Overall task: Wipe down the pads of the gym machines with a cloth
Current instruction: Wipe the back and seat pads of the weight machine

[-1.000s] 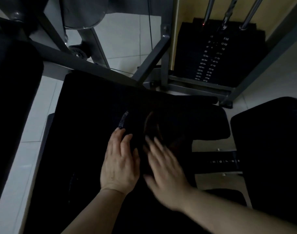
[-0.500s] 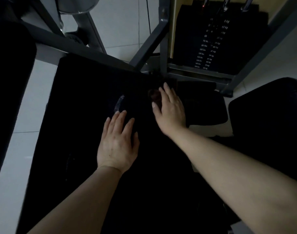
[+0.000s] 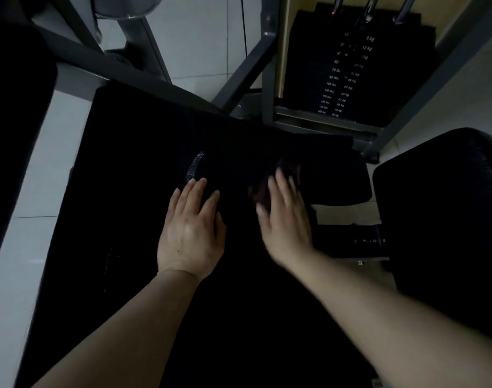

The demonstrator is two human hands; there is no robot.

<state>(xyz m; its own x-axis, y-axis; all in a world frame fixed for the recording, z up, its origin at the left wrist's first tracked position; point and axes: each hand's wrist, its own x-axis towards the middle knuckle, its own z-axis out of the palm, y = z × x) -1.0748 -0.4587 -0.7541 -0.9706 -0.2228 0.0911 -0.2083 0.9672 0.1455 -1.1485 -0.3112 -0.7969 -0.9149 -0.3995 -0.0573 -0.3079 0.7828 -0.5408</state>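
A large black machine pad [image 3: 132, 169] fills the view, the left hand [image 3: 190, 233] resting flat on it with fingers spread, the blurred right hand [image 3: 286, 217] pressing flat-fingered on a dark cloth [image 3: 260, 189] beneath its fingertips.

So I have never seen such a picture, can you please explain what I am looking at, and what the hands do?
The camera sits on the person's head and looks down, so you see their own two arms. Below them is a black pad of a gym machine. The left hand lies flat on it with straight fingers. The right hand is blurred by motion and presses a dark cloth flat against the pad; the cloth is hard to make out. Behind stand the grey frame and the weight stack with its numbers.
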